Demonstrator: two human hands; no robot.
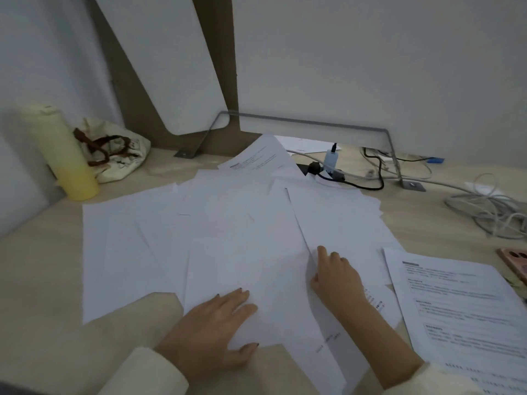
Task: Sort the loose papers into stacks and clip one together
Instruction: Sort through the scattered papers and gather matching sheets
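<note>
Both hands [273, 306] flat on loose papers [228, 229], desk [40, 280]

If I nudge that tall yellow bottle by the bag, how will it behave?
The yellow bottle is tall and narrow and stands upright, so a push near its top would probably tip it. It looks cylindrical, so once down it may roll toward the cloth bag. Its weight cannot be judged.
</note>
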